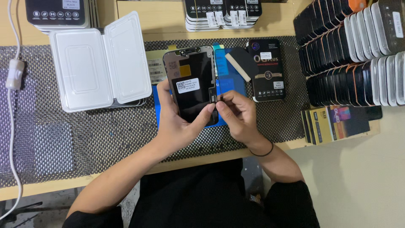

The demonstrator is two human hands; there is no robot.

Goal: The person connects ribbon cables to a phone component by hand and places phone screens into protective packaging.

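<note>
The black phone screen panel (195, 84), gripped in both hands, carries a white rectangular label (186, 85) just above the fingers. Left of the grip lies an open white clamshell case (99, 63); just right, a black flat box (266, 69). Farther right stand rows of black boxes (350, 50) and yellow packages (322, 124); beyond the grip, stacked black boxes (222, 14).

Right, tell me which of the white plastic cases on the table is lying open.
The white plastic clamshell case left of the left hand, on the mesh mat: both halves spread flat and empty. The other cases, in the rows at the right, stand closed on edge.
</note>
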